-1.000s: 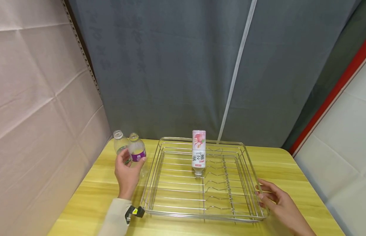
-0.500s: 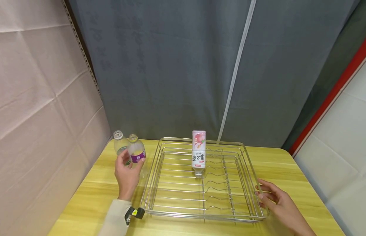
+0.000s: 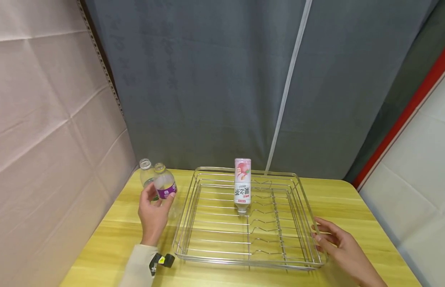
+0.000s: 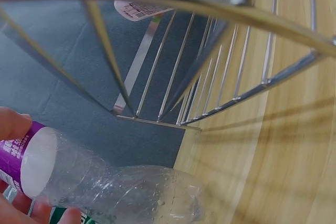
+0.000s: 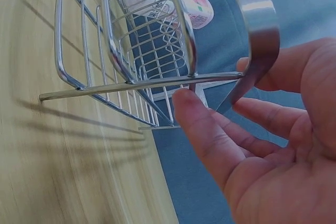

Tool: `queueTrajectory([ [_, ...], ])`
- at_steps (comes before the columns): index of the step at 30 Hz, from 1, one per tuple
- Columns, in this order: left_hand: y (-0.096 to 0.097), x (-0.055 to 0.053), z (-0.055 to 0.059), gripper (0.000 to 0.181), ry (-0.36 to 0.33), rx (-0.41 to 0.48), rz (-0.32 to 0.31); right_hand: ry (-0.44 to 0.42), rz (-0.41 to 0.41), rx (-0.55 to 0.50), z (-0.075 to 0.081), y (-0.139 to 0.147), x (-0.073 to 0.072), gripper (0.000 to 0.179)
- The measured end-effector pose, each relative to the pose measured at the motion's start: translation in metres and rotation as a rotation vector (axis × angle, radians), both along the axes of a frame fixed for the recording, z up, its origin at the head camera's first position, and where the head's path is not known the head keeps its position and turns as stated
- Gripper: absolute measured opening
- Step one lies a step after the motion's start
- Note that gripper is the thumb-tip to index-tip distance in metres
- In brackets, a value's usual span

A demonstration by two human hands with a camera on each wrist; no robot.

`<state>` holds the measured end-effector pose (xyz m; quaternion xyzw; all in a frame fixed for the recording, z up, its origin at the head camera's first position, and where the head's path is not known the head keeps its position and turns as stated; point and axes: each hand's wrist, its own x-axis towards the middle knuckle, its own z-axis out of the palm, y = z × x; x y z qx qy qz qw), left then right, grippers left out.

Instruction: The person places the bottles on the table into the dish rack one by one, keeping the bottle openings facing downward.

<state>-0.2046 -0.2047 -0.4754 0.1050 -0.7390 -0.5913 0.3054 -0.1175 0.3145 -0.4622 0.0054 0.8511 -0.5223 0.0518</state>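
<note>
Three bottles present. Purple bottle (image 3: 165, 183): tilted, in grasp of left hand (image 3: 153, 217), just left of rack (image 3: 222, 261); contact with table (image 3: 351, 207) cannot be told. Right hand (image 3: 341, 247): grasping rack at right side. Pink bottle (image 3: 242, 183): neck-down in rack. Clear bottle (image 3: 146, 173): just beyond purple bottle. Step judged: picking up purple bottle, rack steadied. Next move likely calls for clearing rack's edge, inverting bottle.

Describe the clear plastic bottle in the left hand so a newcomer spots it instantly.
Find the yellow wood-grain table. Left of its silver wire rack, the left hand holds the clear plastic bottle. Its purple label distinguishes it from the green-marked clear bottle beside it.
</note>
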Motion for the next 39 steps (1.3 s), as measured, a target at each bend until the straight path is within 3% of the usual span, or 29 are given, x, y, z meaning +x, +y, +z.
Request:
queueTrajectory([
  [5, -0.002, 0.004, 0.006, 0.069, 0.001, -0.009, 0.004, 0.026, 0.002, 0.089, 0.005, 0.001, 0.001, 0.065],
  [9, -0.004, 0.007, 0.011, 0.068, 0.005, -0.008, 0.010, 0.113, -0.015, 0.146, 0.007, 0.001, 0.001, 0.060],
  [13, -0.006, 0.011, 0.015, 0.067, 0.005, -0.001, 0.015, 0.187, -0.039, 0.126, 0.010, 0.004, 0.002, 0.056],
  [22, -0.008, 0.020, 0.035, 0.067, 0.085, 0.040, -0.027, 0.354, -0.079, 0.090, 0.024, 0.011, 0.005, 0.051],
  [32, -0.004, 0.029, 0.065, 0.067, 0.163, -0.014, -0.084, 0.482, -0.053, -0.046, 0.053, 0.000, 0.005, 0.053],
  [39, 0.005, 0.034, 0.086, 0.068, 0.173, -0.087, -0.160, 0.495, -0.022, -0.100, 0.077, -0.018, 0.005, 0.055],
])
